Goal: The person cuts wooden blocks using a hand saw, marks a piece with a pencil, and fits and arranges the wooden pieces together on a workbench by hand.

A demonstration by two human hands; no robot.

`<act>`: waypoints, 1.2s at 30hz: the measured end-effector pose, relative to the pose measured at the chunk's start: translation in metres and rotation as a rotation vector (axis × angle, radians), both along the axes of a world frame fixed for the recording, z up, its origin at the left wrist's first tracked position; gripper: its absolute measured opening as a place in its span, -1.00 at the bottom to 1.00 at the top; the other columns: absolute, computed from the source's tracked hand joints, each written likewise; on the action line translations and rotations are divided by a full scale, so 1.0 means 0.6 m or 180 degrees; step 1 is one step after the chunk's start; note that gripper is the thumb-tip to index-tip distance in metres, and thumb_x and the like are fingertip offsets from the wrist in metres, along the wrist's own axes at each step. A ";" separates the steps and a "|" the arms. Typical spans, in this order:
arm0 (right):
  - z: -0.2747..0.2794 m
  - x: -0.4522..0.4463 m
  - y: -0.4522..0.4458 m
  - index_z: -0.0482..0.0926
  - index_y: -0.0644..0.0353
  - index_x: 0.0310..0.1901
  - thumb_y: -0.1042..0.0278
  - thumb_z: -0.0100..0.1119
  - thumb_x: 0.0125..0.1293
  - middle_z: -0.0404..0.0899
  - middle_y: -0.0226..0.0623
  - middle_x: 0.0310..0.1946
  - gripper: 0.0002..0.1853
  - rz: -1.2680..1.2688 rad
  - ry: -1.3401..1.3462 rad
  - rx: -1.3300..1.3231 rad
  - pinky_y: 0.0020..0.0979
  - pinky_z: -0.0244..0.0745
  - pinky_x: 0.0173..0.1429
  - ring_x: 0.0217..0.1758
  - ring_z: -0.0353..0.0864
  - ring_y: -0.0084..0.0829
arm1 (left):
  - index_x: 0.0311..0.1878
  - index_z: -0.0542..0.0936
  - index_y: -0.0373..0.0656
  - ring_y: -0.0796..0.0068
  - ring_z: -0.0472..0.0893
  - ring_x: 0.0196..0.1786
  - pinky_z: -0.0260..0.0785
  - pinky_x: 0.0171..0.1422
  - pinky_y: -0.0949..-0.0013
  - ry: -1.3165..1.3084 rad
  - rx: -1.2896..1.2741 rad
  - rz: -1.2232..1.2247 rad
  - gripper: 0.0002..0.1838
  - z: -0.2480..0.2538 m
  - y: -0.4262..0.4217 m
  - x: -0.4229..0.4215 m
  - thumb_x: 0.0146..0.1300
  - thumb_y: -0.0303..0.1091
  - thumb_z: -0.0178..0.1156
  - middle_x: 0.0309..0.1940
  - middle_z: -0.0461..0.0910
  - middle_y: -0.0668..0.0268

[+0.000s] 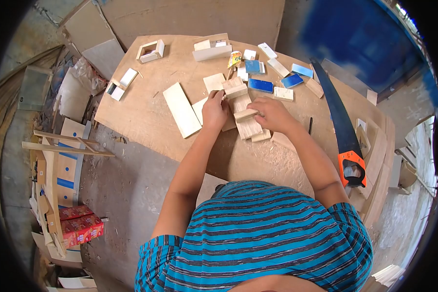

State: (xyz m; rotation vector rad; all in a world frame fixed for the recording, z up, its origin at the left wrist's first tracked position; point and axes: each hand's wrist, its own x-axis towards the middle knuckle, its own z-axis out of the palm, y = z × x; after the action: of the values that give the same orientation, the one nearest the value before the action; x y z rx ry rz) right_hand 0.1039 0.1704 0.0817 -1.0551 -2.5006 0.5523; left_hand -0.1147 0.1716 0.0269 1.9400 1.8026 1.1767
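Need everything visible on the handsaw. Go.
Handsaw: long dark blade, wide at the handle and tapering to a narrow far end. Orange handle with black parts around a closed grip opening; small dark markings near the blade joint. Blade looks metal, handle plastic. It lies at the right of the wooden table, handle nearest the person, tip pointing away, near a blue-topped block. Left hand and right hand are both off it. Teeth too small to make out.

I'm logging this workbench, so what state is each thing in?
Left hand: near wooden base board, grip unclear
Right hand: fingers closed on small wooden strip
Handsaw: lying flat, unheld
Long pale board: lying flat
Blue blocks: loose
Small wooden frame: open-centred
Sawdust: scattered
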 end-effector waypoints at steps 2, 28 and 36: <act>0.000 0.000 0.000 0.62 0.16 -0.05 0.42 0.19 0.09 0.59 -0.24 -0.13 -0.67 0.0004 0.0005 0.0024 -0.24 0.48 0.10 0.00 0.56 -0.18 | -0.05 0.56 -0.22 -0.02 0.62 -0.19 0.49 -0.13 0.12 0.0045 -0.0031 0.0012 -0.71 0.003 -0.002 0.001 0.11 -0.50 0.18 -0.08 0.57 0.10; -0.098 -0.013 0.076 0.34 0.24 0.28 0.51 0.21 0.20 0.63 -0.22 -0.12 -0.42 -0.1124 0.2240 -0.3709 -0.41 0.64 -0.10 -0.18 0.67 -0.46 | 0.09 0.54 -0.21 0.00 0.39 0.20 0.24 0.31 0.09 0.0410 0.0575 0.1428 -0.62 -0.054 -0.149 -0.209 0.17 -0.45 0.19 0.09 0.48 0.00; -0.067 -0.083 0.074 0.34 0.32 0.27 0.48 0.22 0.21 0.63 -0.23 -0.10 -0.43 -0.1050 0.2278 -0.3747 -0.40 0.62 -0.02 -0.16 0.68 -0.45 | 0.16 0.48 -0.25 -0.04 0.39 0.22 0.23 0.33 0.06 0.0074 0.0522 0.1328 -0.57 -0.060 -0.144 -0.211 0.21 -0.39 0.19 0.12 0.45 -0.05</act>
State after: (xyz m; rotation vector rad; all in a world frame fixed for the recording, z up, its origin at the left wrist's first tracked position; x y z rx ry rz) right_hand 0.0542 0.2148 0.0412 -1.2310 -1.2205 1.9604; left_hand -0.2412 0.0849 -0.0090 1.7079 2.2618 1.4716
